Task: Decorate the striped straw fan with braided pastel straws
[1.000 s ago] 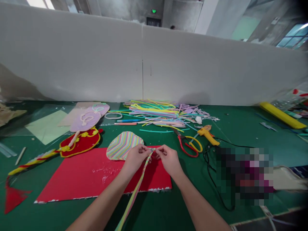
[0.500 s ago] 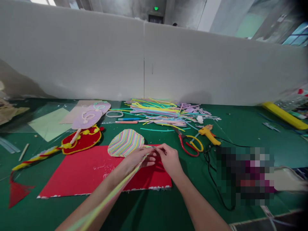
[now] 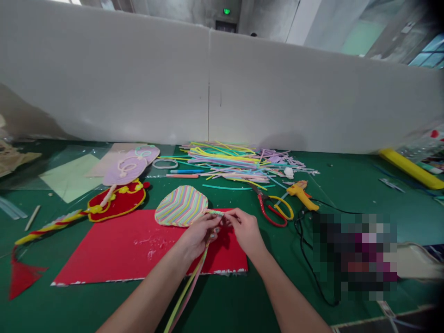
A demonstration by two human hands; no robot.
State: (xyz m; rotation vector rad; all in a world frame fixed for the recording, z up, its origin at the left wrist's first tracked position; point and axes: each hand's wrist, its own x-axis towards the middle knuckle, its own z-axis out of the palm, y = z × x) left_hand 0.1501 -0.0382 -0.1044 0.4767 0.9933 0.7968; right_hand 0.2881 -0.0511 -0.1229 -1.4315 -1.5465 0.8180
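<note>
My left hand point(image 3: 197, 233) and my right hand point(image 3: 244, 228) meet over a red sheet point(image 3: 118, 249) on the green table. Both pinch a braid of pastel strips point(image 3: 185, 291) that runs from the stem of a striped fan-shaped piece point(image 3: 181, 206) down toward me. The left hand's fingers close around the strips just below the braided part. The right hand's fingertips grip the braided end near the fan's stem.
A pile of coloured strips point(image 3: 236, 162) lies behind. Red-and-yellow scissors point(image 3: 274, 210) and a yellow glue gun point(image 3: 301, 193) with a black cord sit to the right. A red fan point(image 3: 118, 201), a purple fan point(image 3: 130, 164) and a white partition wall point(image 3: 208, 92) stand left and behind.
The loose strips swung from my left forearm side back to hang between my arms. My left hand shifted slightly lower on the strands; the right hand stayed at the braid.
</note>
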